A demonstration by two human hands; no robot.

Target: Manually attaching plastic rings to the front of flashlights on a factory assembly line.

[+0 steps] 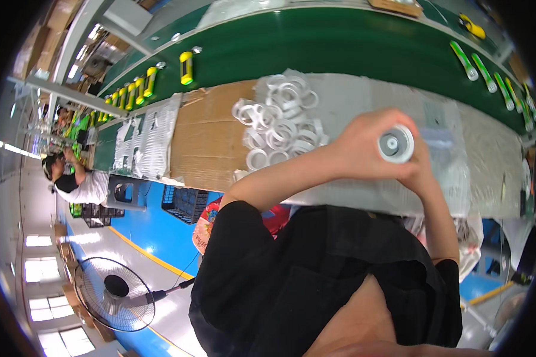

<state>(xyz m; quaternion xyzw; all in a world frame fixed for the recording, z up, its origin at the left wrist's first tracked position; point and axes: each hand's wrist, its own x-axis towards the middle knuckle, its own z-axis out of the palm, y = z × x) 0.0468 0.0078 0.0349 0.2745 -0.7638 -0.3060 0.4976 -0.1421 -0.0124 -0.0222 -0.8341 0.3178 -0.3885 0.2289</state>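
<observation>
Above the table's front part, both of my hands close around a cylinder point(395, 144) whose round end faces up. That end has a white rim, a grey inside and a small pale disc at its centre; the fingers hide the rest. My left hand point(363, 146) wraps it from the left. Pressed to its right side is my right hand point(421, 159). Left of my hands, beyond my left forearm, lies a loose heap of white plastic rings point(283, 119).
Cardboard point(205, 137) and clear plastic sheeting cover the table. Beyond runs a green conveyor belt point(321, 44) with yellow-and-black cylinders point(186, 68) at left and green cylinders point(483, 72) at right. A fan point(115, 294) stands on the left; a co-worker point(80, 178) sits farther off.
</observation>
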